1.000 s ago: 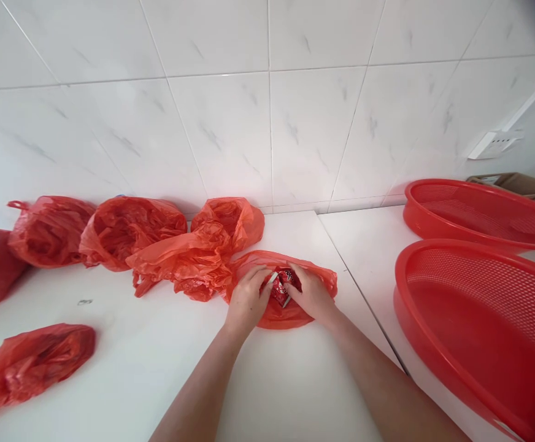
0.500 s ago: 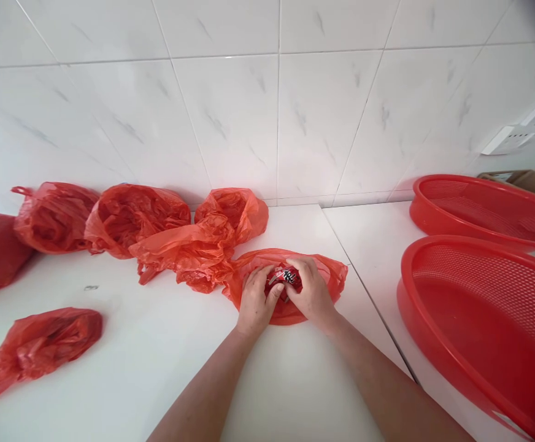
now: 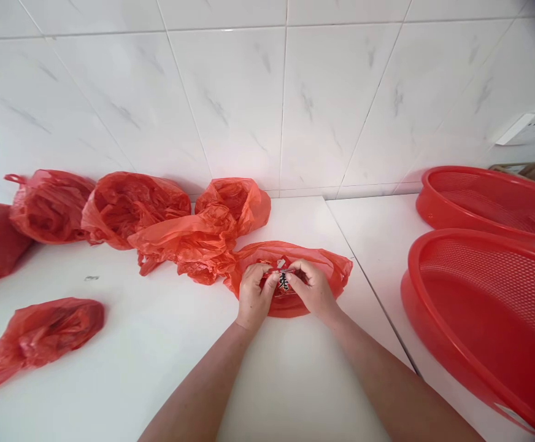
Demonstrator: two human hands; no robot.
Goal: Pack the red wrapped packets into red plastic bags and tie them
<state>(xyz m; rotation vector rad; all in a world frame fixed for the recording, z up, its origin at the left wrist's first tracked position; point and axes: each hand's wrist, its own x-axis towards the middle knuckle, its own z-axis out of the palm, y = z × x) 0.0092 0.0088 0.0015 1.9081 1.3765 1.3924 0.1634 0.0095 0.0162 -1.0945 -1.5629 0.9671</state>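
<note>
A small red packet (image 3: pixel 280 272) with black-and-white lettering is held level over an opened red plastic bag (image 3: pixel 332 263). My left hand (image 3: pixel 254 296) pinches one end between thumb and fingers. At its other end, my right hand (image 3: pixel 316 291) grips it the same way. Beneath and around my fingers, more red wrapped pieces show inside the bag, partly hidden by both hands. The bag's thin rim spreads out flat on the white table (image 3: pixel 175 362) around my wrists.
A crumpled red bag (image 3: pixel 189 242) touches the opened bag's left side. Several more red bags, one of them a standing bag (image 3: pixel 134 205), line the tiled wall. A smaller red bag (image 3: pixel 51 328) lies at left. Two red plastic baskets (image 3: pixel 417 294) stand at right, past a table seam.
The packet has been turned between my fingers, so its printed side now faces me lower down. Both hands stay over the bag. The camera view has shifted slightly.
</note>
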